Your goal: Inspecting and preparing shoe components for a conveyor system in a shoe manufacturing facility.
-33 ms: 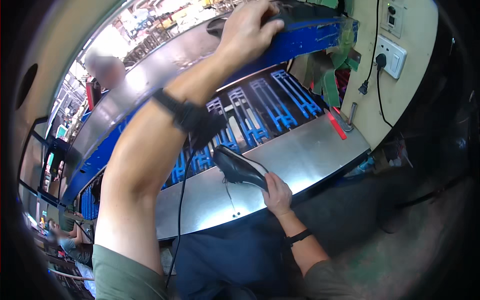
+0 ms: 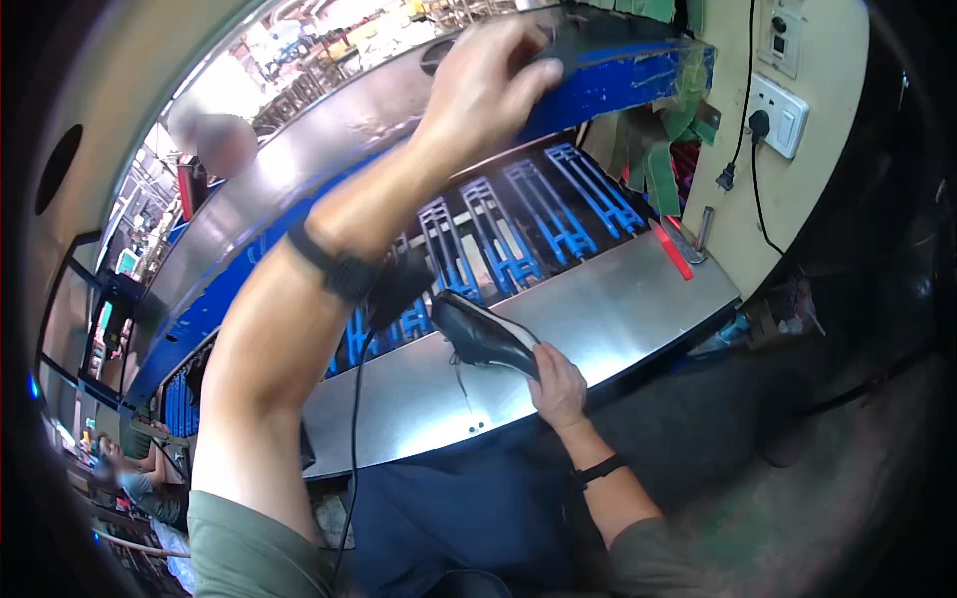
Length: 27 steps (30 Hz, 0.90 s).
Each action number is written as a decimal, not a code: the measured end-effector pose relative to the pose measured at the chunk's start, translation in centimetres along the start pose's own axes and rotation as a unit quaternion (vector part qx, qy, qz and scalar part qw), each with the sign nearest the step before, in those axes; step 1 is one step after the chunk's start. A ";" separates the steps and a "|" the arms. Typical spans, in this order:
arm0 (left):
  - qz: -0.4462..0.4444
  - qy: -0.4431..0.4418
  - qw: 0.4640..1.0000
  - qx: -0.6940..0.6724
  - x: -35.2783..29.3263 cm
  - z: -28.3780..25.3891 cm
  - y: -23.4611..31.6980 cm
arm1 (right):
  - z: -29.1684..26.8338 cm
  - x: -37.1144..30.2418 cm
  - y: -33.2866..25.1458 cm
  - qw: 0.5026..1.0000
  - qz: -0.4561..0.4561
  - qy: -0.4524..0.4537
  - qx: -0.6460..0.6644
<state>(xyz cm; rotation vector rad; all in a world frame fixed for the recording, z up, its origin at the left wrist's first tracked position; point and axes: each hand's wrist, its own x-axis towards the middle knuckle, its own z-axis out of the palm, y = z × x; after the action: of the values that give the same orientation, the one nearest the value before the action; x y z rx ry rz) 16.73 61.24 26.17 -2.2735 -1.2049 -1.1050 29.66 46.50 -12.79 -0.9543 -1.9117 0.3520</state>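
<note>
My right hand grips one end of a black shoe above the metal ledge. A pale strip runs along the shoe's upper edge, and a thin lace hangs from its lower side. Up at the blue-edged shelf, my left hand is raised with bent fingers and the thumb apart from them. It is slightly blurred, and nothing shows clearly in its grasp. A black wrist device sits on my left forearm, partly hiding the blue slatted rack between shelf and ledge.
A red strip-like tool and a metal tool lie at the ledge's right end. Beside them, a cream panel carries a socket with a plug and hanging cords. A black cable hangs past the ledge. Other people appear at far left.
My left hand has drawn back slightly left and down from the shelf's dark top, its thumb more apart. The shoe in my right hand has barely shifted.
</note>
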 end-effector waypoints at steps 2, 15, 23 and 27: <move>0.054 -0.041 0.998 -0.007 -5.6 -6.6 5.5 | 0.1 -0.5 0.5 1.000 -0.004 0.002 -0.018; -0.272 -0.318 0.908 -0.038 -58.5 -22.5 33.3 | -3.8 3.0 -6.9 0.975 -0.074 -0.141 -0.156; -0.461 0.128 0.875 0.070 -62.7 -27.6 23.7 | -13.4 5.4 -25.6 0.969 -0.018 -0.159 0.188; -0.690 0.215 0.671 -0.166 -69.7 -27.7 15.7 | -11.0 -4.1 -27.5 0.858 0.158 -0.306 0.381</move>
<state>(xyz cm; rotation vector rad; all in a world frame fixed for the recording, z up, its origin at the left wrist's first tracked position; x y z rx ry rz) -7.32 -2.62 -8.59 -0.6809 -2.6515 -2.2373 26.98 23.84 6.56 -0.6260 -1.8591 1.6372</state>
